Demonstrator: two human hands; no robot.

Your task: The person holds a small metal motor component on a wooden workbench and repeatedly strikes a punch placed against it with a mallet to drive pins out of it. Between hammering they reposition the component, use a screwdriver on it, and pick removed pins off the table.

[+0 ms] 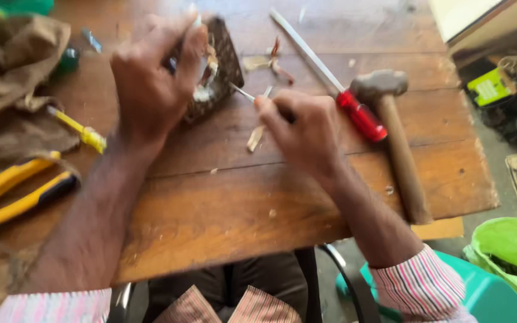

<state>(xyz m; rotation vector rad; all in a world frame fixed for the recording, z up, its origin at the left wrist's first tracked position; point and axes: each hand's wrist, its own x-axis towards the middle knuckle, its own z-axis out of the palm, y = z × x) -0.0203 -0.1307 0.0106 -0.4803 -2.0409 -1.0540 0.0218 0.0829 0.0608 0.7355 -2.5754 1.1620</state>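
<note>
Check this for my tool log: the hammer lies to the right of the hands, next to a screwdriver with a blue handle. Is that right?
Not quite. In the head view the hammer does lie to the right of the hands, next to a screwdriver, but the screwdriver's handle is red, not blue.

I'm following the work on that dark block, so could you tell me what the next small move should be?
Probably ease the thin metal tool in the right hand further into the dark block, since its tip points at the pale debris there while the left hand steadies it.
</note>
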